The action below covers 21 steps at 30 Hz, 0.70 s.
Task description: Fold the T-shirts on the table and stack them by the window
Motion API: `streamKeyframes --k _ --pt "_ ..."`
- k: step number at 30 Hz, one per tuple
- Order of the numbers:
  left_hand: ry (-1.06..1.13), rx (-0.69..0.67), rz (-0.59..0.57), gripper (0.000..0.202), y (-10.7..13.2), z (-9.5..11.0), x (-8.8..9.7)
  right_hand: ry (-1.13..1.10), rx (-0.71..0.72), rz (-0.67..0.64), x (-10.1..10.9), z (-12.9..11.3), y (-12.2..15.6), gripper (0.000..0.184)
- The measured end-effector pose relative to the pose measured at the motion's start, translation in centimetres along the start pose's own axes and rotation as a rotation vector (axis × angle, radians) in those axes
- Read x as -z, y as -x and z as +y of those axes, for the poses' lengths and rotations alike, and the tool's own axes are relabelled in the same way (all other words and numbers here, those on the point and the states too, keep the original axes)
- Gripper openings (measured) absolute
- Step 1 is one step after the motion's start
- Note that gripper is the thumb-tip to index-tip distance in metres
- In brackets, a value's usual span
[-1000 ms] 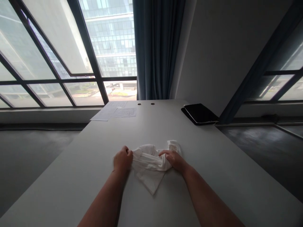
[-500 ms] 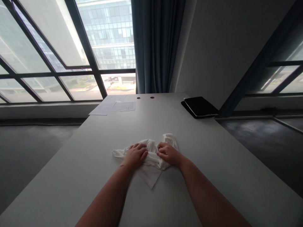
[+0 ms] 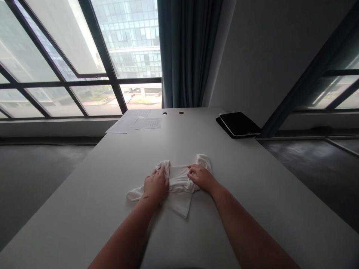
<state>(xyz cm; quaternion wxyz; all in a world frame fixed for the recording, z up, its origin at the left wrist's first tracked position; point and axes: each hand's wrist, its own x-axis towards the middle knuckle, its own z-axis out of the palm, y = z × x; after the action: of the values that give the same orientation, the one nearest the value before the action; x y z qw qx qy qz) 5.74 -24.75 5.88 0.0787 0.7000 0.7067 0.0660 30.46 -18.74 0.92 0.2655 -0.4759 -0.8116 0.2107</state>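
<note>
Partly flattened, the white cloth [image 3: 179,180] lies toward six o'clock on my table [image 3: 84,194]: near flap smooth, middle creased, eight- and one-o'clock ends bunched. My left hand [image 3: 156,184] rests fingers extended on it; my right hand [image 3: 202,177] curls there, pinching or not I can't tell.

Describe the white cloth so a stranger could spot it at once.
Find the long pale table that runs toward the window. On its near part, about midway across, the left hand and the right hand rest on the cloth. It is white and rumpled, unlike the flat paper sheets at far left and the flat black object at far right.
</note>
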Motion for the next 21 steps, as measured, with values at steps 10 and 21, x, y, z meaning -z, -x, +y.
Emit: streamKeyframes --k 10,21 --pt "-0.063 0.038 0.173 0.023 -1.2 -2.2 0.6 -0.015 0.159 -0.085 0.7 -0.6 0.4 0.022" --pt "0.097 -0.224 0.074 0.031 -1.3 -2.4 0.6 0.019 0.309 0.070 1.1 -2.7 0.6 0.009"
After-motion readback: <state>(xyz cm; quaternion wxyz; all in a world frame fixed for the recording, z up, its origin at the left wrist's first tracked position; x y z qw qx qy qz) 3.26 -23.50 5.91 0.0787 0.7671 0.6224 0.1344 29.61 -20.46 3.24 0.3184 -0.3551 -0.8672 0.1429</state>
